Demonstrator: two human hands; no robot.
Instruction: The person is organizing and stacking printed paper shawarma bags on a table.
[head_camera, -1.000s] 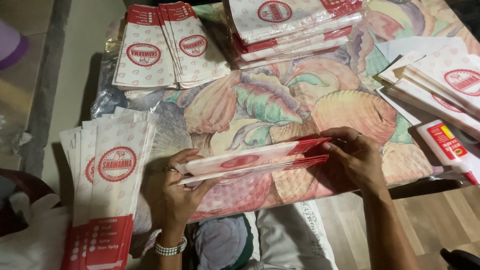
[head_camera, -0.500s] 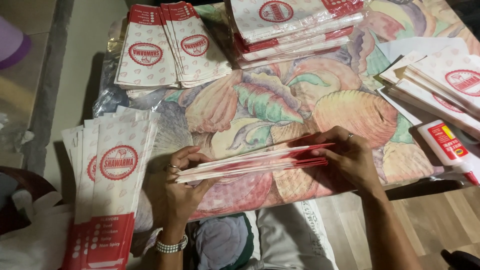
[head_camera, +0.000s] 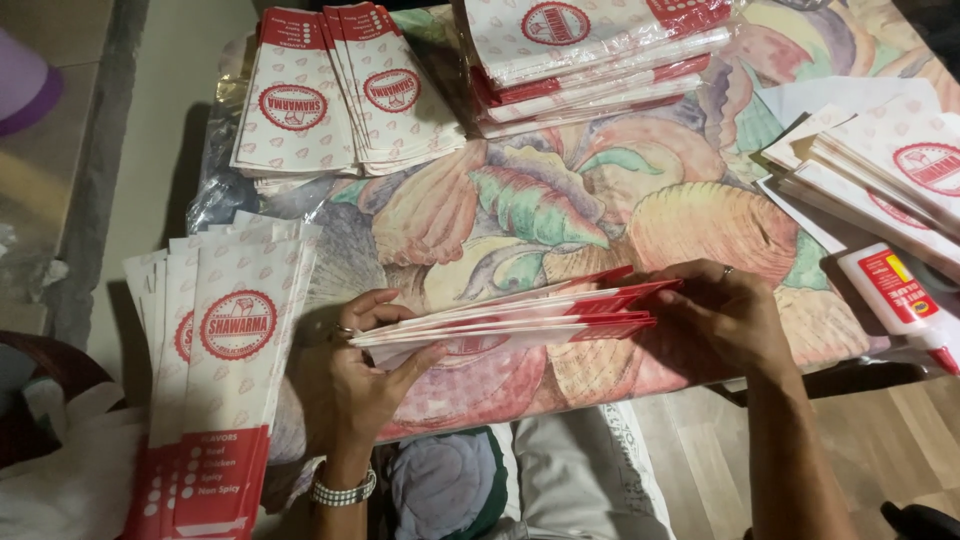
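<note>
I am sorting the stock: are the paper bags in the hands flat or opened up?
Flat: the white-and-red paper bags lie stacked, edges aligned.

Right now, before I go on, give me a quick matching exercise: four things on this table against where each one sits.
Things:
1. sleeve bundle
2. glue bottle
3. wrapped packs
4. fanned sleeves

Places:
A. far edge, top centre
B. near left, overhanging the table edge
C. between the left hand and right hand
D. right edge, lying flat

Pairs: 1-C, 2-D, 3-A, 4-B
</note>
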